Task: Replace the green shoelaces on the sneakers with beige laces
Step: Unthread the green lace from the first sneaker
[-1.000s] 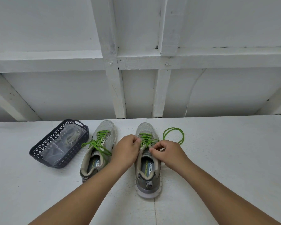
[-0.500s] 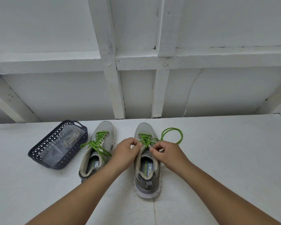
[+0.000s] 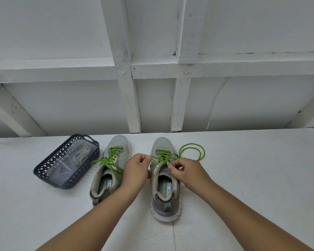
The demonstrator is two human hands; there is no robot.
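Two grey sneakers stand side by side on the white table, toes pointing away from me. The left sneaker (image 3: pixel 110 169) is fully laced with a green lace (image 3: pixel 110 159). The right sneaker (image 3: pixel 164 185) has its green lace (image 3: pixel 192 151) partly loosened, with a long loop lying on the table to its right. My left hand (image 3: pixel 137 168) pinches a strand of that lace at the sneaker's left side. My right hand (image 3: pixel 187 172) pinches the lace at the upper eyelets near the tongue. Beige laces (image 3: pixel 81 153) lie in a clear bag inside the basket.
A dark perforated plastic basket (image 3: pixel 49 175) sits at the left of the table, beside the left sneaker. A white timber-framed wall rises right behind the table's far edge. Bare white tabletop (image 3: pixel 252 178) stretches to the right of the shoes.
My left hand has drawn a little to the left, pulling a strand of the right sneaker's green lace sideways. The right hand stays at the eyelets.
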